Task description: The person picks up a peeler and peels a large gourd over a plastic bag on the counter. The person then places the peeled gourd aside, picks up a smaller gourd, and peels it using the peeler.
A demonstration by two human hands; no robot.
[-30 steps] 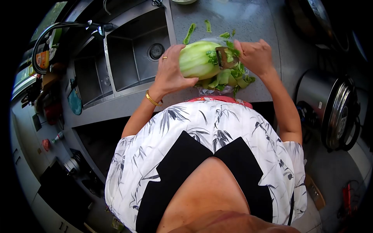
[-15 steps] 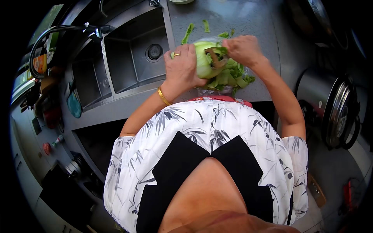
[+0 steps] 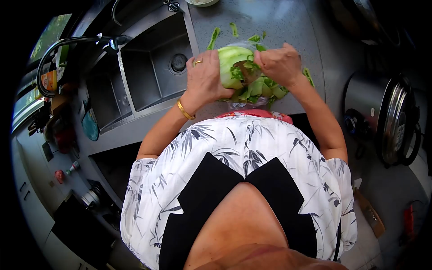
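While our left hand (image 3: 204,76) braces the gourd (image 3: 231,57), our right (image 3: 281,66) has drawn in close

As we look down from the head view, the gourd lies on its side over the counter (image 3: 288,22), just beside the sink (image 3: 155,63), its paler end under our left hand. Those fingers arch widely over its far side, the thumb set near us, with the palm against the end, so the grip looks firm. Our right fingers are curled into a fist at the other end, apparently around the handle of the peeler (image 3: 244,74). The handle is hidden and the blade blurred, so we cannot tell whether it touches the skin.

Compared with a second ago, our left hand covers more of the gourd, and our right fist sits further over it. A green strip (image 3: 308,77) now shows past our right wrist, where we saw none. For the peeling, we take this to mean that the peel is coming away and that the wrapped hold resists the tool's pull.

More peel (image 3: 263,87) lies heaped under our right hand, beside the gourd, with a crumpled clear bag (image 3: 247,106) at the heap's near side. Two loose pieces (image 3: 213,38) rest beyond the gourd.
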